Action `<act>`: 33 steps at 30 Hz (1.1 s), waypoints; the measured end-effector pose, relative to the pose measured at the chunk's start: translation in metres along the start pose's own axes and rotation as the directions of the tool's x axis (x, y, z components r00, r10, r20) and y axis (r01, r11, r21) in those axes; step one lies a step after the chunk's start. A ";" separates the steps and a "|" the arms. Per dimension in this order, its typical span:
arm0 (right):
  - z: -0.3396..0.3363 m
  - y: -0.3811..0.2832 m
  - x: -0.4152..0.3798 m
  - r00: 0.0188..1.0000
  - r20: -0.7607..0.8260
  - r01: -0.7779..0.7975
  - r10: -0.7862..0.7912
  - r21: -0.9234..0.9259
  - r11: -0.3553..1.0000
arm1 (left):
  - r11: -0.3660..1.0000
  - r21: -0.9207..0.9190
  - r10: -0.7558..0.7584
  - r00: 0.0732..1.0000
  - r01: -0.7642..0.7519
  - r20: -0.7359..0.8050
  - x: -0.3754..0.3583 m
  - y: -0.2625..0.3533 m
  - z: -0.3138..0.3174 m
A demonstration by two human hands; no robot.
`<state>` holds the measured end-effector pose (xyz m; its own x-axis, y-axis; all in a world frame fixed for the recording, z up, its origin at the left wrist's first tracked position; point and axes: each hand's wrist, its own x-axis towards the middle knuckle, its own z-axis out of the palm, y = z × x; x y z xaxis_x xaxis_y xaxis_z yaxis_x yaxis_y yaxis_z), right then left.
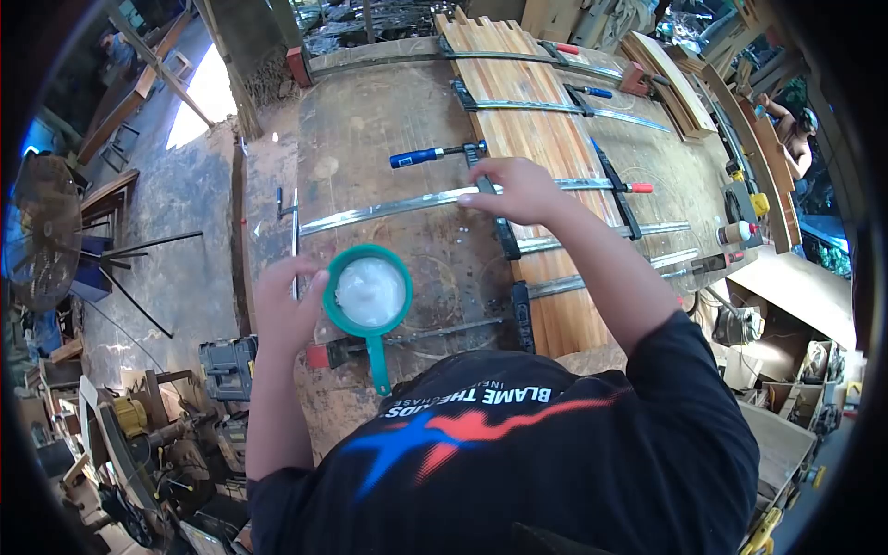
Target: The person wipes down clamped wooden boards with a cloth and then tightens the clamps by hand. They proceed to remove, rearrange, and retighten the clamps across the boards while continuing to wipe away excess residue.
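My left hand (287, 301) is closed at the left rim of a green plastic dipper (377, 350), its thumb along the edge and the other fingers partly hidden. Thick white stuff (370, 291) that looks like glue fills the dipper. My right hand (520, 192) is closed around the black sliding jaw of a bar clamp (388, 211), thumb by the steel bar. This clamp has a blue handle (418, 158) and lies across a panel of glued wood strips (518, 81). Several other bar clamps cross the same panel.
The clamps rest on a worn wooden worktable (347, 120). A white bottle (735, 233) and stacked boards (671, 88) are at the right. To the left are a standing fan (44, 231) and a grey toolbox (228, 368). Another person (794, 139) is at the far right.
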<state>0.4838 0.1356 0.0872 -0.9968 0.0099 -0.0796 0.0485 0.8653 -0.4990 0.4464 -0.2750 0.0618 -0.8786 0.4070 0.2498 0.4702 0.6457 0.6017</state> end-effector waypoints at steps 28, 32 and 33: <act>0.112 0.034 0.259 0.636 0.769 -0.040 0.065 -0.051 0.998 | 0.900 0.436 -0.171 0.904 -0.019 0.392 0.130 -0.040 0.101; 0.097 0.021 0.240 0.735 0.673 -0.025 0.082 -0.094 0.995 | 0.895 0.446 -0.187 0.906 -0.002 0.381 0.133 -0.036 0.101; 0.101 0.021 0.224 0.851 0.523 0.022 0.049 -0.129 0.991 | 0.890 0.457 -0.210 0.896 0.009 0.392 0.133 -0.036 0.100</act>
<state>0.2675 0.1053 -0.0280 -0.8126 -0.2113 -0.5431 0.0175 0.9227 -0.3852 0.3211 -0.1794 -0.0027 -0.8530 0.4819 -0.2003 0.4485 0.8732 0.1909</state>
